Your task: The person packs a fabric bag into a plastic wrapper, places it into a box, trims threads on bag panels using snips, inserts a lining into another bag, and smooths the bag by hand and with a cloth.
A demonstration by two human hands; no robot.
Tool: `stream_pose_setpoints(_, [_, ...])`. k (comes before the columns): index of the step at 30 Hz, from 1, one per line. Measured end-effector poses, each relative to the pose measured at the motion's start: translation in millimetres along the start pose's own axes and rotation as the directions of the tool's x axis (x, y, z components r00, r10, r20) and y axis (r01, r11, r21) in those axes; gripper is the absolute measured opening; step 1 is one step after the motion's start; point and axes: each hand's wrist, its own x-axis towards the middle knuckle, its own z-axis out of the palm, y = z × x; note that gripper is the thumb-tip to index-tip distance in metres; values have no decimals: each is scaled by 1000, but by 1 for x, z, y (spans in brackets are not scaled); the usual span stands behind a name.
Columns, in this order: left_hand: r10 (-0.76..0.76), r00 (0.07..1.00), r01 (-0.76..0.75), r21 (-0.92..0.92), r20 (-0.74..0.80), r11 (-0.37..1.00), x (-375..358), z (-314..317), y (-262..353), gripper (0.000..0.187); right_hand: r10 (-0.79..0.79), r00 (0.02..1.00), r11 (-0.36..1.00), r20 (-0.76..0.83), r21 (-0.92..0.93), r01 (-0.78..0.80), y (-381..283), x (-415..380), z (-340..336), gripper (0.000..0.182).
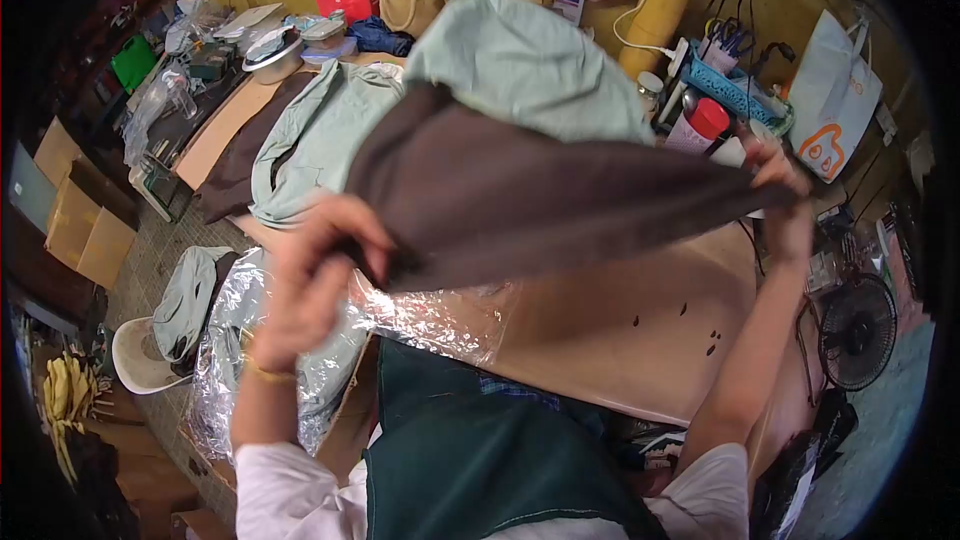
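Note:
Both hands stretch a dark brown cloth in the air above the table. My left hand is closed on its lower left corner, slightly blurred. At the right, my right hand grips the narrowed far end of the same cloth. Behind the cloth, a pale green garment rises at the back of the table. Another pale green piece with an opening lies to the left. Crinkled clear plastic is spread below the cloth, near the table's front edge.
The tan tabletop carries several small dark spots. A blue basket and a red-lidded container stand at the back right. A black fan is far right. Plastic-wrapped cloth and a white chair are at left.

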Motion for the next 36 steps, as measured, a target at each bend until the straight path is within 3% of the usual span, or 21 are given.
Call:
stream_pose_setpoints(1, [-51, 997, 43, 128, 63, 991, -15, 13, -26, 42, 254, 967, 964, 4, 81, -254, 20, -38, 3, 35])
stream_pose_setpoints(2, [-109, 979, 67, 233, 171, 970, -25, 23, -43, 40, 353, 935, 931, 35, -111, -347, 23, -63, 22, 10])
stream_pose_setpoints(3, [-179, 946, 80, 337, 272, 938, -35, 32, -58, 38, 447, 892, 860, 66, -305, -409, 25, -88, 41, 19])
stream_pose_setpoints(5, [-171, 937, 19, 444, 306, 896, -56, 53, -89, 35, 706, 700, 703, 109, 14, -711, 63, -142, 54, 23])
stream_pose_setpoints(9, [-331, 835, 25, 571, 439, 820, -74, 59, -104, 59, 680, 714, 733, 166, -193, -653, 88, -187, 63, 22])
stream_pose_setpoints(10, [-504, 735, 75, 684, 454, 726, -73, 57, -103, 56, 652, 736, 757, 183, -208, -619, 90, -187, 60, 20])
stream_pose_setpoints(12, [-350, 823, 44, 565, 447, 824, -72, 50, -113, 50, 624, 756, 779, 197, -221, -586, 85, -182, 59, 17])
stream_pose_setpoints(13, [-186, 897, -11, 439, 402, 899, -68, 47, -117, 44, 575, 814, 814, 84, 44, -579, 82, -176, 59, 15])
stream_pose_setpoints(14, [-230, 906, 64, 423, 355, 904, -58, 44, -106, 33, 538, 842, 811, -40, 298, -504, 77, -168, 60, 15])
stream_pose_setpoints(15, [-236, 907, 72, 424, 349, 903, -45, 49, -98, 33, 540, 841, 808, -32, 299, -507, 65, -159, 64, 15])
stream_pose_setpoints(18, [114, 915, -152, 68, 387, 986, -22, 98, -89, 27, 498, 851, 481, 165, 765, -429, 25, -146, 114, 34])
stream_pose_setpoints(19, [111, 883, -189, 129, 455, 973, -25, 119, -94, 24, 410, 881, 599, 235, 659, -455, 10, -145, 138, 39])
stream_pose_setpoints(21, [-214, 696, 160, 142, 686, 977, -24, 159, -96, 31, 303, 892, 809, 336, 404, -427, -10, -145, 172, 45])
stream_pose_setpoints(22, [-218, 627, 228, 91, 748, 969, -21, 171, -97, 43, 288, 883, 884, 370, 252, -393, -16, -146, 181, 46])
stream_pose_setpoints(24, [-127, 572, 206, 7, 811, 978, -31, 182, -101, 68, 331, 886, 887, 324, -428, -175, -17, -157, 185, 40])
stream_pose_setpoints(27, [-31, 437, 111, -20, 899, 994, -11, 163, -100, 67, 539, 824, 842, 174, -122, -525, -5, -202, 177, 29])
stream_pose_setpoints(29, [-368, 347, 397, 220, 863, 891, 19, 142, -91, 53, 581, 809, 814, 89, -69, -577, 1, -220, 176, 22])
stream_pose_setpoints(31, [-412, 644, 417, 157, 645, 895, 15, 145, -91, 47, 503, 858, 864, -103, 96, -495, 11, -236, 177, 23])
stream_pose_setpoints(32, [-293, 716, 229, 183, 634, 956, 6, 154, -99, 48, 623, 773, 776, -115, 213, -594, -1, -230, 182, 31])
stream_pose_setpoints(34, [-43, 781, -43, 122, 623, 992, -23, 185, -129, 52, 548, 837, 834, -2, 78, -546, -26, -199, 191, 36])
stream_pose_setpoints(36, [-274, 508, 262, 157, 816, 952, -7, 190, -108, 41, 466, 880, 885, 97, -49, -463, -14, -203, 191, 36])
